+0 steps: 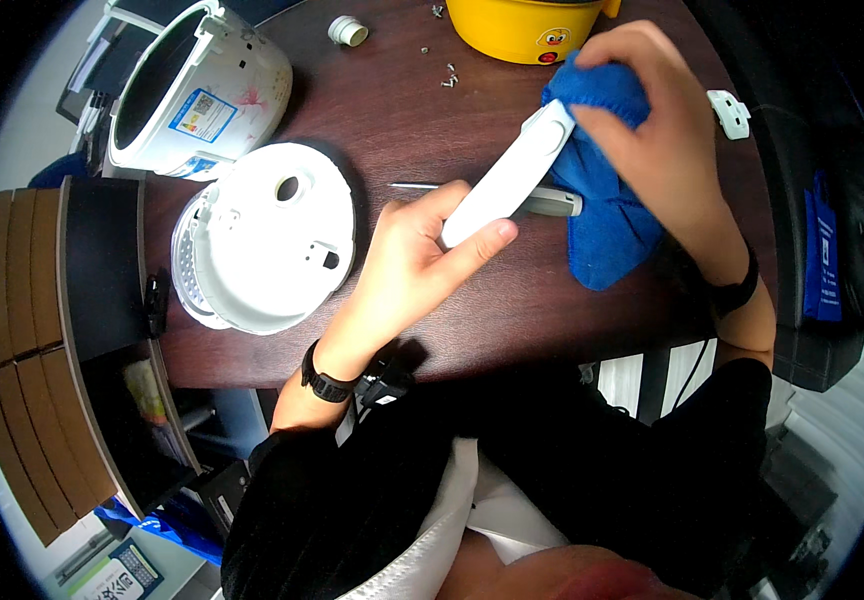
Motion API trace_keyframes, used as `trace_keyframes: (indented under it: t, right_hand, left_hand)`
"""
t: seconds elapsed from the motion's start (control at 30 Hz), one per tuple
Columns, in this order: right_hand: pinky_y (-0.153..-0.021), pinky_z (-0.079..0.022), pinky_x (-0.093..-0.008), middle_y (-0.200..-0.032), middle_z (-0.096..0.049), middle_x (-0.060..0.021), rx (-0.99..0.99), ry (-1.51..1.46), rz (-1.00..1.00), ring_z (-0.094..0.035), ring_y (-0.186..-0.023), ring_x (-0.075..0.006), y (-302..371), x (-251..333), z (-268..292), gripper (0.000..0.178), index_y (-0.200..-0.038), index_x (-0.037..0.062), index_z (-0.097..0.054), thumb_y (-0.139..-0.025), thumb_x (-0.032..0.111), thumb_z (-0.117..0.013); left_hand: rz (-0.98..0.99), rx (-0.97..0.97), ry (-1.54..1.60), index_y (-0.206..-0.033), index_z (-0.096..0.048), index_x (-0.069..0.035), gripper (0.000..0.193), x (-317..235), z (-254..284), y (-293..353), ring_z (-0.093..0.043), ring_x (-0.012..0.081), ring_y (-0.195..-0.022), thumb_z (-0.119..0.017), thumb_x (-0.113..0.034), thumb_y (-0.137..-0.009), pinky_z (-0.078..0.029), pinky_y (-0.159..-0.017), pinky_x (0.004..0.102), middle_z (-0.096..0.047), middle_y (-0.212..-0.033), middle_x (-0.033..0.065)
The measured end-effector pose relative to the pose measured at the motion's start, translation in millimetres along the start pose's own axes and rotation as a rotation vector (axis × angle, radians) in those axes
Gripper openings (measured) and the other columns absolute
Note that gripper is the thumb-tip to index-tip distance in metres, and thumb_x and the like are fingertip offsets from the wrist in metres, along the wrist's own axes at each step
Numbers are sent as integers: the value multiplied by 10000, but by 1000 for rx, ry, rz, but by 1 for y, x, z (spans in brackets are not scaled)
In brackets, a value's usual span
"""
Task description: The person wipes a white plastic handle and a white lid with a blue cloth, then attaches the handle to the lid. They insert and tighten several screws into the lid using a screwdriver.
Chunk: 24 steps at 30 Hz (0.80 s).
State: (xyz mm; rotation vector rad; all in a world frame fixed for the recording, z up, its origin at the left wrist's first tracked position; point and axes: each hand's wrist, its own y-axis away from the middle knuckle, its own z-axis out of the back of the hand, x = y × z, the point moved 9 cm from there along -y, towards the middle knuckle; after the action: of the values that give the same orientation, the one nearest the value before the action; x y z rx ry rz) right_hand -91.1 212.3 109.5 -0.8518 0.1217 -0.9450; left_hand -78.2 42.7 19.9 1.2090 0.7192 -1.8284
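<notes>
My left hand (417, 262) is closed round the near end of a long white plastic piece (512, 172) with rounded ends, tilted up to the right above the table. At its far end, my right hand (657, 125) grips a blue cloth (592, 205) bunched against the piece, and the rest of the cloth hangs down. Beneath the white piece lies a screwdriver with a grey handle (555, 202), its thin shaft pointing left and its middle hidden. Left of my left hand sits a round white plastic lid (277, 235) with a hole and a small slot.
A white rice cooker body (237, 100) stands open at the far left. A white cap (349, 32), several small screws (450, 78) and a yellow pot (522, 28) are at the back of the dark wooden table (432, 340). A white slotted plastic part (730, 114) lies by the right edge.
</notes>
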Motion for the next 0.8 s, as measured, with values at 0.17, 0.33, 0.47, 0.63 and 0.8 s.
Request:
trace_keyframes:
  t: [0.17, 0.33, 0.47, 0.63, 0.8]
  right_hand:
    - [-800, -471, -306, -957, -569, -76, 117, -122, -9, -608, -909, -233, 2, 7, -19, 222, -982, 86, -577, -782, 103, -671]
    - [-794, -475, -280, -946, -584, -79, 172, -125, -33, -614, -901, -225, -2, -21, -31, 156, -970, 54, -616, -825, 107, -625]
    - [-790, -484, -267, -936, -605, -89, 223, -176, -159, -615, -885, -207, 9, -84, -51, 206, -991, 30, -635, -887, 201, -588]
    - [-799, -493, -266, -967, -628, -76, 242, -371, -526, -619, -884, -180, 17, -114, -54, 246, -1017, 56, -640, -906, 259, -557]
    - [-799, -501, -271, -965, -629, -66, 162, -465, -617, -619, -893, -186, 24, -101, -49, 247, -1053, 86, -624, -896, 263, -554]
  left_hand:
    - [-76, -45, -127, -804, -627, -22, 238, -8, 7, 0, -592, 102, -531, -693, -248, -839, -428, -477, 242, -606, -612, 50]
    - [-138, -104, -56, -808, -634, -16, 221, -9, 16, 3, -567, 80, -524, -707, -224, -827, -412, -478, 228, -597, -602, 37]
    - [-199, -205, 383, -908, -599, 1, 177, -9, 32, 9, -478, 41, -508, -653, -162, -866, -367, -460, 197, -556, -654, -20]
    - [53, -157, 722, -824, -462, -43, 288, 18, 31, -4, -336, 87, -367, -441, -284, -982, -302, -386, 239, -375, -469, 2]
    - [232, -54, 1121, -851, -466, -75, 378, 33, 11, -5, -369, 138, -368, -345, -406, -988, -336, -399, 266, -393, -497, 26]
